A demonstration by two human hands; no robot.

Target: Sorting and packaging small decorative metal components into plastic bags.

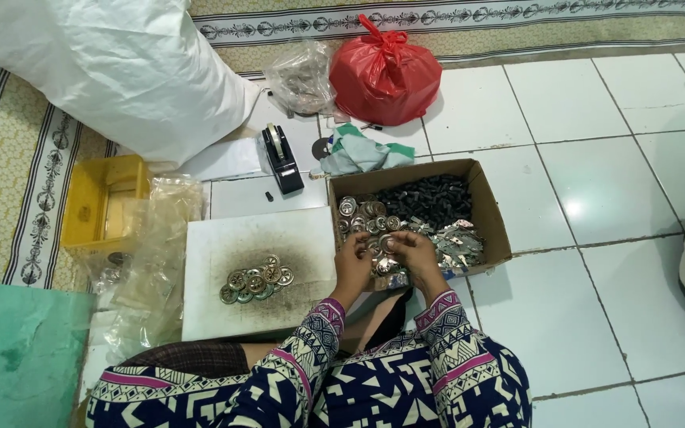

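Single head-worn view, looking steeply down from above over patterned sleeves onto the tiled floor [596, 182]; cardboard box [485, 214] near centre, at arm's reach.

Hands [386, 252] hide fingertips, held parts; small metal pieces [453, 242] too small to identify.

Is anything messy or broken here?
Nothing looks broken. The white board has a dark, sooty smudge around the pile of round metal parts. Both hands are in the cardboard box, fingers among its metal pieces.
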